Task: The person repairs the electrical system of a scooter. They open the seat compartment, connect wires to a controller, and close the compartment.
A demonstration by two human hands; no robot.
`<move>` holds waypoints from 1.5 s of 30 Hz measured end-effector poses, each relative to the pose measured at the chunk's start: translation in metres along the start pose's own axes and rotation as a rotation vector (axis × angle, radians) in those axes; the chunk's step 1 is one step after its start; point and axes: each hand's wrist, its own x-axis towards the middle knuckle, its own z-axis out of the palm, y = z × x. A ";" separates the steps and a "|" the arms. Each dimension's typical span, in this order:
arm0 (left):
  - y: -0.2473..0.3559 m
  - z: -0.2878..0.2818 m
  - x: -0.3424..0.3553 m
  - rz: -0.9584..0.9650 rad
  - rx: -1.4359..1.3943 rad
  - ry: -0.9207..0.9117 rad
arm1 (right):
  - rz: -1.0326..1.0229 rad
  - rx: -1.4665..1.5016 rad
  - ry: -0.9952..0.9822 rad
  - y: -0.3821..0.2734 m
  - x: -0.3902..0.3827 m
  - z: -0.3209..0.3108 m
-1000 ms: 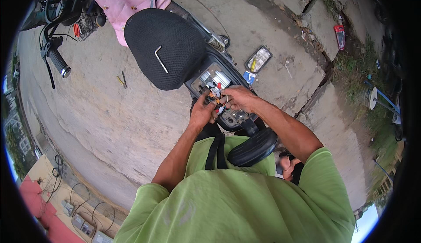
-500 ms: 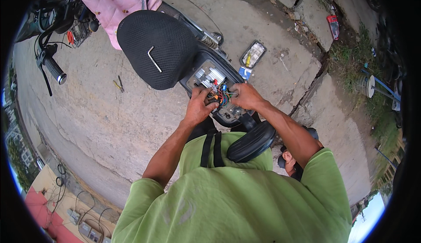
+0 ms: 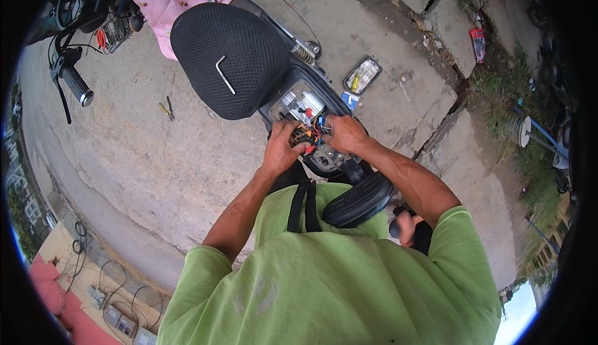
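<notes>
Our left hand (image 3: 284, 147): fingers half curled, tips among the coloured wires (image 3: 319, 131) in the open compartment (image 3: 330, 160) next to the black seat (image 3: 255, 58); whether it grips one, we cannot tell. Our right hand (image 3: 347, 135): fingers bent at the wires' right side, hold likewise unclear to us. Silver finned box (image 3: 305, 104), one, beyond the wires. L-shaped hex key (image 3: 224, 74), one, lying on the seat. Pliers (image 3: 167, 108), one pair, on the concrete ground (image 3: 187, 177), left. Blue packet (image 3: 349, 100), one, to the right.

No legible text, numbers or signs anywhere
</notes>
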 end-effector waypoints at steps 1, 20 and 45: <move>-0.001 0.000 -0.002 0.021 0.021 0.012 | 0.002 0.002 -0.023 -0.003 -0.003 -0.006; 0.003 0.016 0.012 0.010 0.242 0.081 | -0.411 -0.357 0.281 0.012 0.026 0.023; 0.014 0.032 -0.047 -0.223 0.219 -0.022 | -0.165 -0.230 0.197 0.002 0.015 0.005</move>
